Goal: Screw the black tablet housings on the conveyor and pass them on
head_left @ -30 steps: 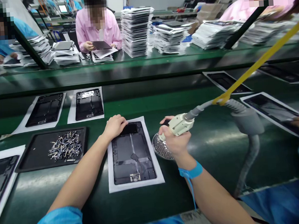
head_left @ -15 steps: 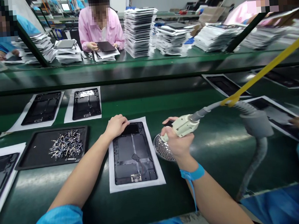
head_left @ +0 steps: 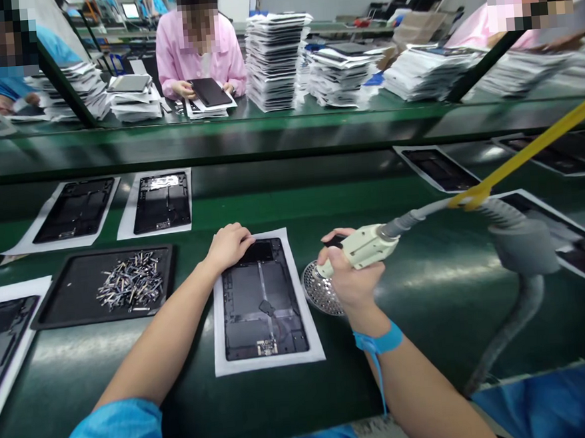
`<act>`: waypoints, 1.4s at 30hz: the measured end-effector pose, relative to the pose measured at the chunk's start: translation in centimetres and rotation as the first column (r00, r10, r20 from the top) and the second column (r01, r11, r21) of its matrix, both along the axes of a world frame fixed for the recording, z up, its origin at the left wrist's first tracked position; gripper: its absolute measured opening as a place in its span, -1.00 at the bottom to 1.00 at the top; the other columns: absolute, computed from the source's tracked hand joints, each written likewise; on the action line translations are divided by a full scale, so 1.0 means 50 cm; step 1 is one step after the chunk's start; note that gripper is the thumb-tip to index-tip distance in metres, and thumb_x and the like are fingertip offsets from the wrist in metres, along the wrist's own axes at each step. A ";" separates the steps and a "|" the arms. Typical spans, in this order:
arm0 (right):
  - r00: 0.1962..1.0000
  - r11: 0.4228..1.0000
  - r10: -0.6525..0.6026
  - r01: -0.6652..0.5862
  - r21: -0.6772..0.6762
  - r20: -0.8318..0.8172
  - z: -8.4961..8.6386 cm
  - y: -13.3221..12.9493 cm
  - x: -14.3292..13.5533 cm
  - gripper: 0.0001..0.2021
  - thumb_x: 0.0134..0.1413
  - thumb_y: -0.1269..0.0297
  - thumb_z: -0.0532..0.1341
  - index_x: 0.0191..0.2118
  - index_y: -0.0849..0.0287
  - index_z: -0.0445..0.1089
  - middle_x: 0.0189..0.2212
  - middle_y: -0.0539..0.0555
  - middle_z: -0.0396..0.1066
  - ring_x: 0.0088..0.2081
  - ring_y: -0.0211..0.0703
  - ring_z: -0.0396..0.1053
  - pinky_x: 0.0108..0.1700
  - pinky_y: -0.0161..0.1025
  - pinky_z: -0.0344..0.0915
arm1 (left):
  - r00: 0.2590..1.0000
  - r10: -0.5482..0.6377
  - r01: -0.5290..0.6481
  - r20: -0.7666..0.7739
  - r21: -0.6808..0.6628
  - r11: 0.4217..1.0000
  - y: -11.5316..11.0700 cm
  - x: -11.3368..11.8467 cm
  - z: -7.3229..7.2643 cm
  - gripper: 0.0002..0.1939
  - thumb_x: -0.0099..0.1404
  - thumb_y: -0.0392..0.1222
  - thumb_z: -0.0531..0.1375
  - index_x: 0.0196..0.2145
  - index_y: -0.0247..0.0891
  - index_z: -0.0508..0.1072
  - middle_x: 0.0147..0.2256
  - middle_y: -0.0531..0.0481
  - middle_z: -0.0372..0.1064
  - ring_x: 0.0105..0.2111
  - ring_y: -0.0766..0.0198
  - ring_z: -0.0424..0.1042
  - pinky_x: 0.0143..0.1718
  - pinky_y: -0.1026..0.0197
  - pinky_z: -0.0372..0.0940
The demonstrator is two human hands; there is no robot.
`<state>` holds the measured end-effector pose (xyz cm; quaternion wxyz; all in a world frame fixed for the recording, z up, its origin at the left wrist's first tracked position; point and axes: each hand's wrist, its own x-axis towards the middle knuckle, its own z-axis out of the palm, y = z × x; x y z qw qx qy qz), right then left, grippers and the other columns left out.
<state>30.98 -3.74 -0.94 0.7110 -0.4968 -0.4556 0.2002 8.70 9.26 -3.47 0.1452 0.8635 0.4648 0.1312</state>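
Observation:
A black tablet shell point(head_left: 247, 289) lies on a white sheet point(head_left: 220, 344) in front of me, with a thin cable and a small board inside. My left hand point(head_left: 230, 245) has its curled fingers on the shell's top left edge, holding it. To the right, my right hand point(head_left: 353, 271) is wrapped round a pale powered screwdriver point(head_left: 367, 247), whose lower end is over a round metal dish point(head_left: 318, 294) of small screws. The driver's tip cannot be made out. A blue band point(head_left: 381, 339) circles my right wrist.
A black tray point(head_left: 77, 294) of small metal parts sits left. More shells point(head_left: 79, 208) on paper lie behind and at both sides. A grey hose point(head_left: 524, 309) and yellow strap point(head_left: 542, 141) hang at right. Across the bench, a person in pink point(head_left: 170, 47) holds a dark panel beside paper stacks point(head_left: 279, 63).
The shells at the back left have shifted left. My right hand and the screwdriver moved slightly right. A neighbouring hand at the right has left view. The person in pink has tilted the dark panel.

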 end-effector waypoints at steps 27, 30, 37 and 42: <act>0.962 0.966 0.237 -0.219 0.134 -0.136 0.041 -0.043 -0.039 -0.76 0.13 0.18 0.33 -0.09 0.05 0.39 -0.26 0.00 0.42 -0.59 -0.32 0.41 -0.62 -0.30 0.38 | 0.854 -0.325 0.474 0.406 -0.348 0.809 -0.166 0.106 0.034 -0.87 0.31 -0.27 0.26 -0.34 -0.26 0.63 -0.34 -0.01 0.56 -0.36 0.29 0.46 -0.25 0.27 0.30; 0.974 0.970 0.212 -0.200 0.136 -0.084 0.040 -0.044 -0.036 -0.74 0.14 0.14 0.32 -0.08 0.04 0.39 -0.26 0.00 0.43 -0.59 -0.31 0.41 -0.57 -0.26 0.41 | 0.888 -0.199 0.401 0.414 -0.486 0.777 -0.169 0.108 0.036 -0.87 0.27 -0.27 0.26 -0.33 -0.27 0.65 -0.36 0.02 0.58 -0.39 0.31 0.44 -0.29 0.29 0.28; 0.973 0.968 0.231 -0.228 0.100 -0.012 0.028 -0.048 -0.037 -0.74 0.18 0.12 0.28 -0.05 0.03 0.36 -0.25 0.02 0.44 -0.56 -0.30 0.41 -0.54 -0.25 0.42 | 0.880 -0.012 0.371 0.475 -0.671 0.642 -0.172 0.109 0.034 -0.83 0.22 -0.22 0.26 -0.38 -0.31 0.67 -0.45 0.07 0.53 -0.43 0.34 0.38 -0.31 0.30 0.26; 0.972 0.965 0.233 -0.229 0.125 -0.018 0.030 -0.049 -0.037 -0.74 0.18 0.15 0.29 -0.04 0.05 0.39 -0.25 0.02 0.43 -0.56 -0.30 0.42 -0.52 -0.24 0.42 | 0.862 0.070 0.367 0.503 -0.712 0.598 -0.169 0.110 0.022 -0.84 0.18 -0.22 0.28 -0.36 -0.30 0.68 -0.42 0.05 0.55 -0.40 0.32 0.39 -0.27 0.27 0.29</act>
